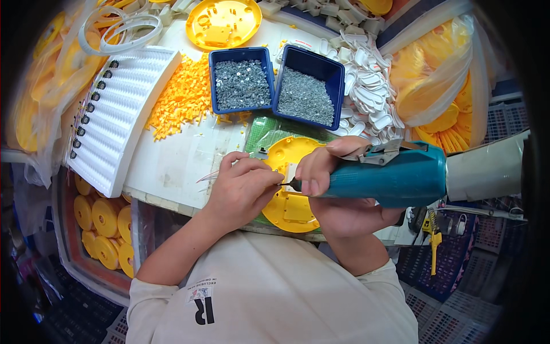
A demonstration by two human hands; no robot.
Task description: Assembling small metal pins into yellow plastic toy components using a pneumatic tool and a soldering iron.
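My right hand point(342, 217) is wrapped round a teal electric screwdriver point(395, 179) lying sideways, its thin dark bit pointing left. My left hand point(243, 186) is closed beside the bit tip, fingertips pinched together; anything between them is too small or hidden to name. Beneath both hands rests a round yellow plastic housing point(295, 215), partly covered by them. It lies on a green mat point(260, 133). A small dark part point(260, 153) sits at the housing's upper left edge. Thin wires point(208, 178) stick out left of my left hand.
Two blue bins point(212, 86) point(341, 86) of small metal pieces stand beyond the housing. Small yellow parts point(180, 94) are heaped left, white parts point(369, 92) right. A white ridged tray point(123, 114) holds black round parts. Bagged yellow pieces point(429, 74) lie far right.
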